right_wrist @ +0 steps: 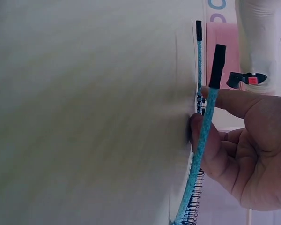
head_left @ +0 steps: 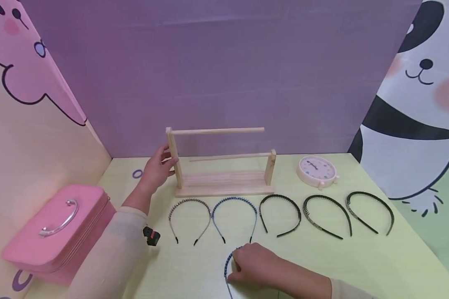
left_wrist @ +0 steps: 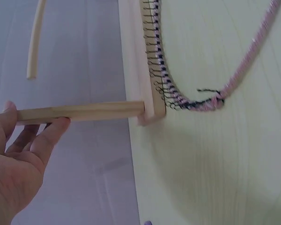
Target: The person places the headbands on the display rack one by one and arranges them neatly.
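Evidently light but stiff, a wooden rack [head_left: 224, 180] stands just right of the left hand [head_left: 157, 168], which grips its post [left_wrist: 93, 111]; beneath the right hand [head_left: 256, 264], pinched in its fingers, a blue headband [right_wrist: 204, 133] looks springy, best held by its sides.

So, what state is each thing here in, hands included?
Left hand: gripping the rack's post
Right hand: pinching a headband
Blue beaded headband nearest the person: held
Pale wooden two-rod rack: upright, rods bare
Pink beaded headband: lying on the table
Other blue beaded headband: likewise
Three black toothed headbands: likewise
Pink round clock: face up
Pink zippered case: closed
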A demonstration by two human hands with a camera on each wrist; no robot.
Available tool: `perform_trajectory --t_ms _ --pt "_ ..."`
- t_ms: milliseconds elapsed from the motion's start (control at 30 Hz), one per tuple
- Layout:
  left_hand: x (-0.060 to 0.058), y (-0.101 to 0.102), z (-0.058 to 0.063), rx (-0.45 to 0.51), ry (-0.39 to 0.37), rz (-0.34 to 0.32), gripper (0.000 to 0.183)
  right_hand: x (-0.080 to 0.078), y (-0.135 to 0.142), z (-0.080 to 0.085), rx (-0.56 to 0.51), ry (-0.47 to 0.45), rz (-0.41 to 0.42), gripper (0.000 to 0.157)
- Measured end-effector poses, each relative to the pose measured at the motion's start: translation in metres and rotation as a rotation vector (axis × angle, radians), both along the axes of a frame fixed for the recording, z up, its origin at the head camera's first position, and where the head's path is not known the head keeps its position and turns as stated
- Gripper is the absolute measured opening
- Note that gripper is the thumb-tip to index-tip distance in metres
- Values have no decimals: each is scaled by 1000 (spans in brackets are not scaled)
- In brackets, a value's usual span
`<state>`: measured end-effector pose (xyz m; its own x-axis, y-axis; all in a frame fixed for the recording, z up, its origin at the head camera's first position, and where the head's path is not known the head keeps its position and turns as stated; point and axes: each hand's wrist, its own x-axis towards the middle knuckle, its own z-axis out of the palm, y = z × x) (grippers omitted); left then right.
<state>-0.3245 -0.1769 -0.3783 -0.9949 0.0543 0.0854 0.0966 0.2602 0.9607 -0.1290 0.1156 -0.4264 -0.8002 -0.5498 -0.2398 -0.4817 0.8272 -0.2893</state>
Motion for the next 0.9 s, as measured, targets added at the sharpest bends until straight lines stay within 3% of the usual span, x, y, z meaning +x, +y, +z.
perform_trajectory --t_ms 367,467,700,900 --pt "-3 -3 4 -68 -8 -26 57 -4 -6 0 -40 -43 -11 56" --pt "-4 1 4 -79 -13 -29 57 -6 -6 1 -66 -97 -21 47" --pt "-6 0 3 -80 -18 -30 56 -7 -2 -1 -149 -330 -53 27" --pt "-6 -2 0 -97 -17 -24 57 -2 4 8 -159 -321 -24 24"
